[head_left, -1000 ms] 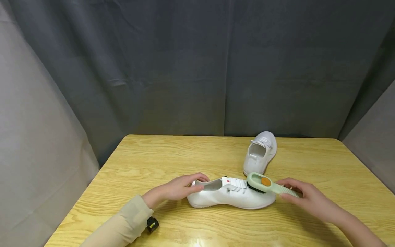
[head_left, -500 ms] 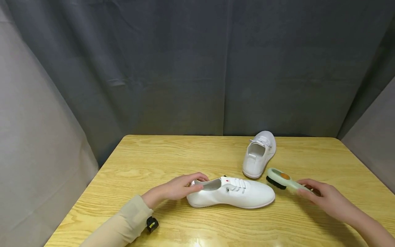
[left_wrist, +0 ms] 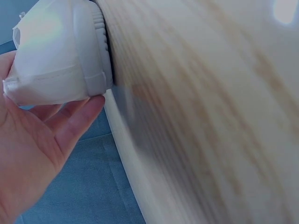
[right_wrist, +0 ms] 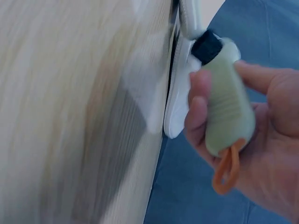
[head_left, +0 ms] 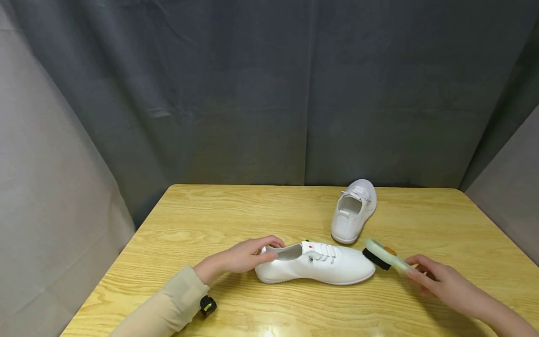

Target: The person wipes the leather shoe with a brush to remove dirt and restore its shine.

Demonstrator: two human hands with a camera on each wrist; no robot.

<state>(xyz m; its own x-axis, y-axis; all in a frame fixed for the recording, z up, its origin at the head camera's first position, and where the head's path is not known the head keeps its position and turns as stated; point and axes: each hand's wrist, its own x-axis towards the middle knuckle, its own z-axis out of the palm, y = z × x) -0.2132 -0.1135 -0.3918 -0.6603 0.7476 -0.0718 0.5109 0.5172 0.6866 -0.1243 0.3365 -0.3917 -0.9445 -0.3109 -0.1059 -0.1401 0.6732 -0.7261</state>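
Note:
On the table lies a white lace-up shoe (head_left: 343, 267), its toe toward the right. My left hand (head_left: 242, 256) grips its heel, thumb at the opening; in the left wrist view fingers curl round behind the heel (left_wrist: 51, 56). My right hand (head_left: 444, 283) holds a pale green shoe brush (head_left: 400, 263) by its handle. The brush is tilted, its black bristles (head_left: 376, 259) at the shoe's toe; whether they touch it I cannot tell. In the right wrist view fingers wrap the handle (right_wrist: 229, 112), and an orange loop (right_wrist: 226, 172) hangs from its end.
A second white shoe (head_left: 346, 227) stands behind the first, toe pointing to the back. The wooden table (head_left: 236, 210) ends at a dark grey curtain (head_left: 252, 93). A small black device (head_left: 207, 306) sits at the left cuff.
The brush has left the laces and moved right past the toe, then come down and tilted so its bristles face the toe. The left hand and the shoe under it have stayed put.

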